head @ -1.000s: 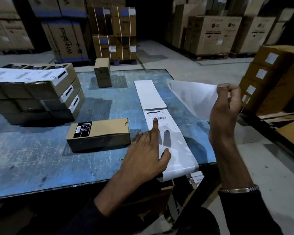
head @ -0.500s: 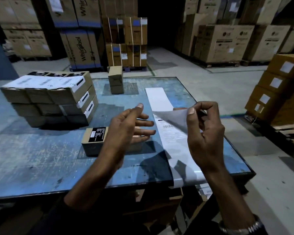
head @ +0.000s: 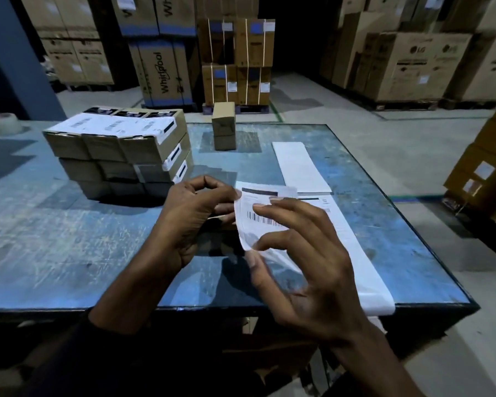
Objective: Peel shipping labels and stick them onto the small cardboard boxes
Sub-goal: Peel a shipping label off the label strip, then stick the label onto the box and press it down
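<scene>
A peeled white shipping label [head: 259, 214] with a barcode is held above the blue table [head: 69, 253], printed side up. My left hand [head: 189, 222] pinches its left edge with curled fingers. My right hand [head: 309, 262] holds its right and lower part between thumb and fingertips. The small cardboard box [head: 222, 218] lying under the label is almost wholly hidden behind my left hand. The long white label strip [head: 298, 167] runs from the table's middle over its near right edge.
A three-high stack of labelled boxes [head: 121, 150] stands at the back left. One small box [head: 224, 124] stands upright at the far edge. A tape roll [head: 0, 124] lies far left. Large cartons [head: 413, 64] ring the floor; stacked boxes [head: 487, 167] sit right.
My right hand carried the peeled label from the right side in over the small box. My left hand left the strip and took the label's left edge.
</scene>
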Available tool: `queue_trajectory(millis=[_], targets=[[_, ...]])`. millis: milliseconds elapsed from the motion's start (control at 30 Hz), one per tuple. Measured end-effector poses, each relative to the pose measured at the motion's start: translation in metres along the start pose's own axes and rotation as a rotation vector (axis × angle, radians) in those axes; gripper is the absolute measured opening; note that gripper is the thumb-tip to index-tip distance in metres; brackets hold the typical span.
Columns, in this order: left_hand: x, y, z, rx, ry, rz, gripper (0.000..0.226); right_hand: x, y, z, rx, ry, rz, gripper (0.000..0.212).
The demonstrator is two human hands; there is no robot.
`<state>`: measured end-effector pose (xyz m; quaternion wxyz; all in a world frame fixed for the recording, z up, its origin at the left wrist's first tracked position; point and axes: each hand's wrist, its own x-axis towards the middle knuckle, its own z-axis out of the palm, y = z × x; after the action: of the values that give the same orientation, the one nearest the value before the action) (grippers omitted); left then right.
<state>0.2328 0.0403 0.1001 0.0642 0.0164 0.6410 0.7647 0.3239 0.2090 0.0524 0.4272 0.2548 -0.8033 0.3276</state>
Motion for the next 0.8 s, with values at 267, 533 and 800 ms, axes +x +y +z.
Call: queue_trajectory(millis=[267, 533, 800], targets=[[0.006, 0.005, -0.021, -0.171, 0.041, 0.067, 0.025, -0.012, 0.002, 0.014, 0.070, 0.188, 0.359, 0.058], [0.024, 0.000, -0.037, -0.132, 0.053, 0.081, 0.031, -0.017, 0.010, 0.033, 0.534, 0.295, 0.935, 0.032], [0.059, 0.007, -0.053, 0.220, -0.126, 0.141, 0.038, -0.022, 0.011, 0.035, 0.616, 0.257, 0.882, 0.024]])
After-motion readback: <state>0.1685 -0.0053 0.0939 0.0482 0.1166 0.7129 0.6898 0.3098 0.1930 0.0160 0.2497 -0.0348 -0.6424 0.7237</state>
